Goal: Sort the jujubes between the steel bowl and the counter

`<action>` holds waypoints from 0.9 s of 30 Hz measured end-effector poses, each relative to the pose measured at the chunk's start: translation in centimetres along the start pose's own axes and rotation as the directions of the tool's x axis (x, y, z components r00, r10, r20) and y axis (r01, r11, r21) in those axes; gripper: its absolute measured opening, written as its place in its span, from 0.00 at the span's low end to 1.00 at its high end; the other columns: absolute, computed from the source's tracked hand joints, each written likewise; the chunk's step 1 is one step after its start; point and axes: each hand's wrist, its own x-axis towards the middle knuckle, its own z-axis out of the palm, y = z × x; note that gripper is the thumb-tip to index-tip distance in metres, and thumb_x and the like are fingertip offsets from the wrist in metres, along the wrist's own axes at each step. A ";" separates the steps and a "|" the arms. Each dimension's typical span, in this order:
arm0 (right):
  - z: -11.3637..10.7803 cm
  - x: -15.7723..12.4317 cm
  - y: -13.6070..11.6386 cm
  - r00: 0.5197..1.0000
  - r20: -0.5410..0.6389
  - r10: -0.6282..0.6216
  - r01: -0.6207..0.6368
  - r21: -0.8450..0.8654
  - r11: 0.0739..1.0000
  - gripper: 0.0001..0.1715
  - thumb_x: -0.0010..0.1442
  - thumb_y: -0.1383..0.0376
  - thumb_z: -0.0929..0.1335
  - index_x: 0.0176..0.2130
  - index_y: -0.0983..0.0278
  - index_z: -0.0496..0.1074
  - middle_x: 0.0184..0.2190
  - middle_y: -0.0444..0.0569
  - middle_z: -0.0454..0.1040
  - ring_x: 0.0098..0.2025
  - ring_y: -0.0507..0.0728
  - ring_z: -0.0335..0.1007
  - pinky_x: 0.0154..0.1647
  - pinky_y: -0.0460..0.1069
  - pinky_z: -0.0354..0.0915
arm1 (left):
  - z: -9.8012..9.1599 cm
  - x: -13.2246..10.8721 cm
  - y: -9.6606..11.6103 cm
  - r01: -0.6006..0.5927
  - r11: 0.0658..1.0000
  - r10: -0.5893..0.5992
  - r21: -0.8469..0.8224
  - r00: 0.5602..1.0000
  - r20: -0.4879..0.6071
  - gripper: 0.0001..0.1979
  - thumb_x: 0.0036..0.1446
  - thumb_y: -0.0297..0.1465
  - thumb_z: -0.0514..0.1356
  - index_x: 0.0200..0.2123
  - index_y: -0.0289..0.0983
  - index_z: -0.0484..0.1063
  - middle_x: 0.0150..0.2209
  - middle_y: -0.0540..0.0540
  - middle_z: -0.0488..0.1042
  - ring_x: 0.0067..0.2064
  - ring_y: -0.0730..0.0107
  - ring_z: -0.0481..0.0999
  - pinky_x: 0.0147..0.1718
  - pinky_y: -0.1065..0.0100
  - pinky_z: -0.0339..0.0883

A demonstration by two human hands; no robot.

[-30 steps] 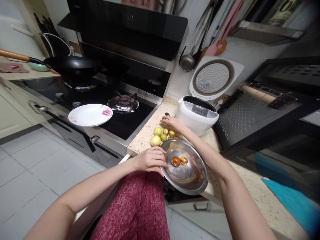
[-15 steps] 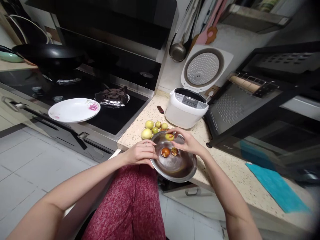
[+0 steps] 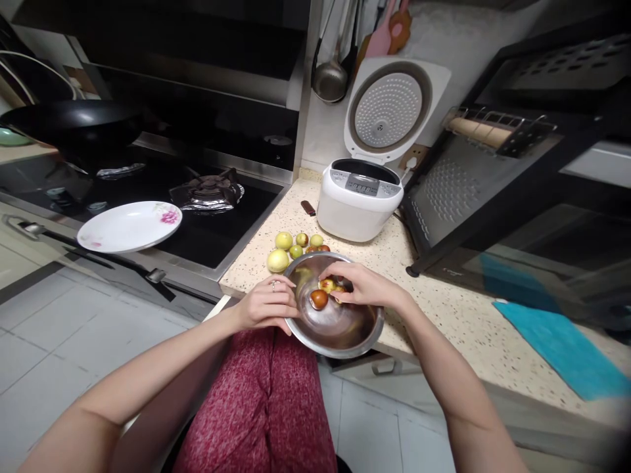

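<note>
My left hand (image 3: 266,303) grips the left rim of a steel bowl (image 3: 340,328) held at the counter's front edge. My right hand (image 3: 357,284) reaches into the bowl, its fingertips pinched on a small yellow-red fruit (image 3: 327,285). A brown-red fruit (image 3: 318,299) lies in the bowl just below it. Several green and yellow fruits (image 3: 283,240) lie loose on the speckled counter (image 3: 444,309) just behind the bowl.
A white rice cooker (image 3: 359,207) stands open behind the fruits. A flowered white plate (image 3: 129,226) rests on the stove's front edge, a black wok (image 3: 69,121) at far left. A dark rack (image 3: 493,190) fills the right; a blue cloth (image 3: 562,348) lies on the counter.
My right hand came back from the loose fruits with one fruit and lowered it into the bowl. My left hand kept its hold on the rim.
</note>
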 end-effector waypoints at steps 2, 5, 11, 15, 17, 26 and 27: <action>0.1 0.0 -0.1 1.000 0.011 0.002 -0.002 -0.010 1.000 0.15 0.65 0.64 0.72 0.52 0.62 0.75 0.49 0.53 0.79 0.49 0.61 0.77 0.53 0.56 0.71 | 0.2 0.2 0.4 -0.014 1.000 0.014 -0.013 1.000 -0.010 0.13 0.71 0.38 0.61 0.40 0.35 0.78 0.30 0.48 0.82 0.35 0.70 0.82 0.47 0.62 0.77; 0.2 0.0 -0.3 1.000 0.012 -0.017 0.017 0.018 1.000 0.16 0.66 0.61 0.74 0.52 0.62 0.77 0.47 0.53 0.80 0.47 0.60 0.78 0.52 0.56 0.72 | 0.4 0.5 1.0 -0.041 0.999 0.040 -0.032 0.999 -0.028 0.12 0.68 0.36 0.64 0.37 0.33 0.78 0.28 0.48 0.81 0.33 0.70 0.82 0.44 0.64 0.78; 0.1 0.2 0.0 0.952 -0.299 -0.065 0.114 0.150 0.982 0.12 0.67 0.59 0.73 0.49 0.60 0.81 0.46 0.51 0.83 0.48 0.59 0.80 0.54 0.56 0.74 | 0.4 0.3 2.0 -0.157 0.987 0.157 -0.021 0.988 -0.015 0.14 0.64 0.39 0.68 0.33 0.33 0.79 0.26 0.50 0.81 0.29 0.74 0.82 0.42 0.71 0.82; -0.1 0.4 1.5 0.828 -0.561 0.006 0.050 0.084 0.995 0.10 0.69 0.61 0.71 0.48 0.60 0.81 0.46 0.51 0.84 0.48 0.60 0.81 0.54 0.57 0.75 | -0.1 0.4 2.1 -0.212 0.977 0.212 -0.015 0.977 0.023 0.16 0.64 0.43 0.67 0.35 0.34 0.81 0.30 0.49 0.84 0.32 0.74 0.85 0.47 0.71 0.83; 0.0 0.4 2.6 0.801 -0.598 0.023 0.002 0.041 0.999 0.10 0.69 0.61 0.70 0.47 0.60 0.81 0.45 0.51 0.84 0.47 0.60 0.81 0.52 0.57 0.76 | -0.3 0.4 1.9 -0.217 0.976 0.217 -0.011 0.976 0.032 0.16 0.64 0.44 0.67 0.38 0.35 0.82 0.34 0.48 0.86 0.36 0.72 0.86 0.49 0.69 0.84; 0.4 0.3 4.8 0.905 -0.423 0.046 -0.055 -0.009 0.998 0.11 0.69 0.60 0.70 0.47 0.61 0.80 0.46 0.53 0.82 0.47 0.61 0.80 0.50 0.56 0.73 | -1.2 -0.4 1.0 -0.112 0.993 0.111 -0.045 0.994 -0.016 0.21 0.64 0.45 0.66 0.48 0.33 0.81 0.39 0.44 0.87 0.41 0.68 0.87 0.51 0.64 0.84; 0.4 0.3 4.7 0.912 -0.407 0.052 -0.061 -0.009 0.998 0.11 0.69 0.60 0.70 0.48 0.61 0.80 0.46 0.53 0.82 0.47 0.62 0.80 0.50 0.56 0.73 | -1.4 -0.4 1.0 -0.101 0.994 0.100 -0.043 0.995 -0.008 0.21 0.65 0.45 0.66 0.48 0.32 0.80 0.39 0.43 0.87 0.41 0.67 0.87 0.52 0.63 0.84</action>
